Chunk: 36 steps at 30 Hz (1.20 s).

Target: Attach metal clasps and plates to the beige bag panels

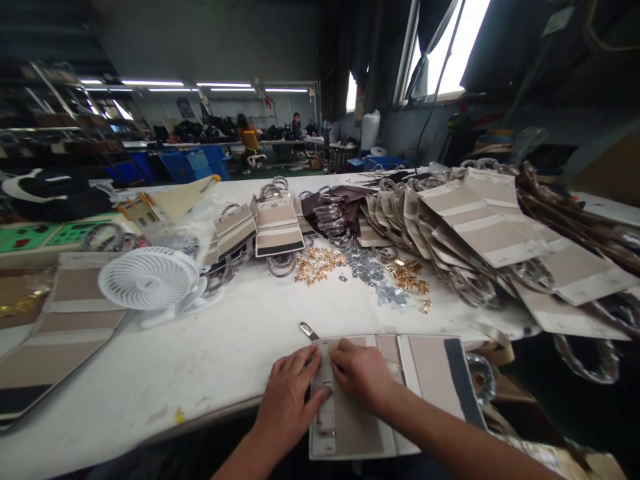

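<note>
while the beige panel (355,427) lies flat at the near edge of the table (225,353), both hands press down on its left strip. the left hand (287,400) lies open and flat, fingers together, with the tips over a small metal fitting (325,387) set in that strip. the right hand (363,373) sits just beside it, touching or nearly so, knuckles raised and fingers bent onto the panel; whether it pinches anything beneath cannot be told. a second small metal piece (325,432) shows on the strip just below the left fingertips.

judging from this, the step in hand is seating or aligning the fitting on the strip, with the panel pinned so it cannot slide. a next move here would call for steady downward pressure and a check that the fitting sits square.

just beyond the fingertips a loose metal clip (309,330) lies on the table. farther ahead of the hands are heaps of gold hardware (317,265), to the far right a fanned stack of like panels (480,227), and ahead to the left a white fan (149,278).
</note>
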{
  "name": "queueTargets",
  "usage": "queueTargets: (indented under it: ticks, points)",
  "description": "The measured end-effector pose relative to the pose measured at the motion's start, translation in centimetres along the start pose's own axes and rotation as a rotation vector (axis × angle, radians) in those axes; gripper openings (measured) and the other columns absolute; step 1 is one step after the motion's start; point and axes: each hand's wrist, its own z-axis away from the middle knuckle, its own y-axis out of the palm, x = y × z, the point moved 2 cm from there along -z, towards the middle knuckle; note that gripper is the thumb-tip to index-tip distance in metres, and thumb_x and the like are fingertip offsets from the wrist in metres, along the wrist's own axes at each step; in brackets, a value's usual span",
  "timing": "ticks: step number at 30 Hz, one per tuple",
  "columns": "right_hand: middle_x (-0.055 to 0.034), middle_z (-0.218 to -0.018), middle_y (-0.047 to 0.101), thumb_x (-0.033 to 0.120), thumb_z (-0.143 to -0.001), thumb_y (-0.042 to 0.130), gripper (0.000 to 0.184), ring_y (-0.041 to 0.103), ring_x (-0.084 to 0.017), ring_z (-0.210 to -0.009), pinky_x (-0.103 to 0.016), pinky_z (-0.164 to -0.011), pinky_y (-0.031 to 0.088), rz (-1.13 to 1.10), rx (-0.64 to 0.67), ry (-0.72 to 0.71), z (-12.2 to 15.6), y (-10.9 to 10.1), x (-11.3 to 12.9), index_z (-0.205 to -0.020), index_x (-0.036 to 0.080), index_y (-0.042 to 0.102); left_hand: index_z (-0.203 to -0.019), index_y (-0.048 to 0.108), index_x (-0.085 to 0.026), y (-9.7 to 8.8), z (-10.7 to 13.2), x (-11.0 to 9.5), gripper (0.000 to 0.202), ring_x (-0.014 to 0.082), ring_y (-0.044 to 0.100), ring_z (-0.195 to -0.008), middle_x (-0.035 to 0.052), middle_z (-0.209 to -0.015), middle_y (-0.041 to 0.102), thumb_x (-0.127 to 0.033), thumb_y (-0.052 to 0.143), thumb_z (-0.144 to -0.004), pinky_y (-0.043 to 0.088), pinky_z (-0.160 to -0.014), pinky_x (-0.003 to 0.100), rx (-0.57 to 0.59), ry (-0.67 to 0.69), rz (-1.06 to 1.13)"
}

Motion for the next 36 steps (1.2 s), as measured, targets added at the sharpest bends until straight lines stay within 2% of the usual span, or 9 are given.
queueTargets:
  ticks: [3,6,10,17,22,26,30,32,36]
  points:
    - [0.0002,-0.1,0.078,0.032,-0.098,0.058,0.022,0.072,-0.017,-0.089,-0.025,-0.073,0.044,-0.026,-0.041,0.08,-0.9,-2.8,-3.5,-0.097,0.031,0.08,-0.148,0.059,-0.025,-0.1,0.0,0.1,0.059,0.0325,0.057,-0.138,0.0107,-0.153,0.059,-0.037,0.073,-0.092,0.049,-0.11,0.051,-0.004,-0.011,0.028]
    - [-0.0017,-0.113,0.079,0.039,-0.099,0.055,0.029,0.071,-0.021,-0.1,-0.027,-0.079,0.045,0.058,-0.162,0.362,-2.2,-6.1,-9.5,-0.107,0.033,0.082,-0.149,0.057,-0.024,0.1,0.1,0.2,0.062,0.0319,0.056,-0.139,0.0104,-0.154,0.058,-0.033,0.074,-0.091,0.047,-0.112,0.052,0.001,-0.041,0.052]
    - [-0.0076,-0.111,0.08,0.038,-0.091,0.062,0.028,0.071,-0.027,-0.098,-0.03,-0.072,0.044,0.105,-0.128,0.528,-4.2,-7.4,-15.7,-0.104,0.029,0.084,-0.148,0.058,-0.025,0.3,0.2,0.2,0.063,0.0315,0.057,-0.138,0.0089,-0.154,0.058,-0.032,0.076,-0.088,0.045,-0.113,0.052,-0.007,-0.076,0.095]
    - [-0.0052,-0.092,0.081,0.031,-0.086,0.064,0.024,0.07,-0.024,-0.087,-0.029,-0.067,0.041,0.082,-0.086,0.561,-6.1,-6.0,-18.1,-0.099,0.026,0.084,-0.148,0.059,-0.026,-0.1,0.2,-0.1,0.066,0.0319,0.056,-0.138,0.0086,-0.154,0.058,-0.034,0.08,-0.086,0.044,-0.113,0.052,-0.003,-0.104,0.151]
    - [-0.0075,-0.091,0.08,0.032,-0.087,0.062,0.024,0.07,-0.023,-0.081,-0.03,-0.069,0.045,0.019,-0.063,0.444,-5.5,-7.5,-15.0,-0.094,0.021,0.082,-0.147,0.059,-0.026,0.0,0.4,-0.3,0.066,0.0316,0.055,-0.138,0.008,-0.153,0.059,-0.037,0.081,-0.086,0.043,-0.114,0.053,-0.008,-0.126,0.205]
    - [-0.0026,-0.073,0.075,0.042,-0.085,0.065,0.026,0.064,-0.018,-0.061,-0.028,-0.06,0.044,-0.321,0.13,0.245,-4.4,-7.1,-7.2,-0.09,0.022,0.081,-0.148,0.059,-0.028,0.1,0.5,-0.3,0.066,0.0318,0.055,-0.138,0.0074,-0.153,0.059,-0.038,0.08,-0.086,0.04,-0.116,0.052,-0.02,-0.137,0.244]
    - [0.0024,-0.057,0.065,0.035,-0.083,0.063,0.022,0.057,-0.015,-0.053,-0.026,-0.055,0.041,-0.513,0.341,0.178,-4.1,-4.6,-0.5,-0.085,0.021,0.079,-0.148,0.059,-0.028,0.0,0.4,-0.4,0.068,0.0325,0.056,-0.137,0.0077,-0.151,0.061,-0.04,0.081,-0.085,0.04,-0.115,0.052,-0.013,-0.157,0.268]
    - [0.001,-0.064,0.07,0.032,-0.081,0.063,0.02,0.061,-0.016,-0.061,-0.027,-0.061,0.044,-0.495,0.327,0.147,-4.3,-3.4,0.5,-0.083,0.02,0.079,-0.148,0.059,-0.027,0.1,0.5,-0.4,0.068,0.0326,0.056,-0.137,0.0079,-0.151,0.061,-0.041,0.08,-0.084,0.04,-0.115,0.052,-0.021,-0.161,0.274]
    - [-0.001,-0.081,0.079,0.03,-0.081,0.063,0.02,0.069,-0.02,-0.079,-0.028,-0.073,0.047,-0.432,0.279,0.104,-4.5,-2.0,0.0,-0.086,0.02,0.08,-0.147,0.06,-0.026,0.5,0.5,-0.3,0.068,0.0328,0.055,-0.138,0.008,-0.152,0.061,-0.042,0.081,-0.084,0.039,-0.115,0.052,-0.034,-0.169,0.278]
